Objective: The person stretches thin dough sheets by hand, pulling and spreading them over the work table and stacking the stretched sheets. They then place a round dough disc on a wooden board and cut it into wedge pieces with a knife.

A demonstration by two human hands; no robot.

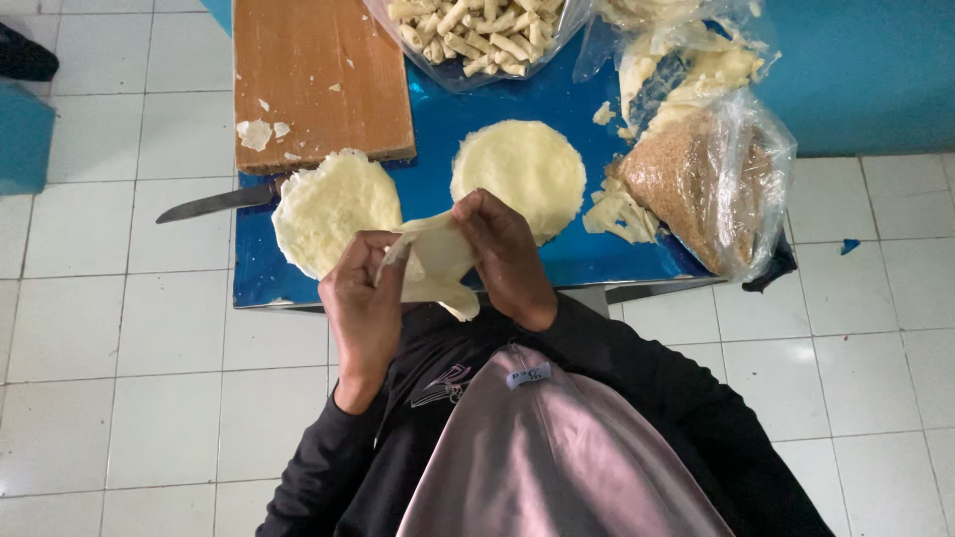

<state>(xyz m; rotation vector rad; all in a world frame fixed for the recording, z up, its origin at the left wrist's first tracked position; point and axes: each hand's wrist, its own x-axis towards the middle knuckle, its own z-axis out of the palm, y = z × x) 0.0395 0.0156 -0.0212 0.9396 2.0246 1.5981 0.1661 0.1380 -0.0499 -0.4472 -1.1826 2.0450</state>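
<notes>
Both my hands hold one thin pale dough sheet above the near edge of a blue table. My left hand pinches its left side, and my right hand grips its upper right side. The sheet hangs folded between them. Behind my left hand lies a round stack of dough sheets, and a second round stack lies behind my right hand.
A wooden board with dough scraps sits at the table's back left, and a knife pokes out from under it. A clear bag of rolled pastry sticks, a bag of brown crumbs and dough scraps lie right. White tiles surround the table.
</notes>
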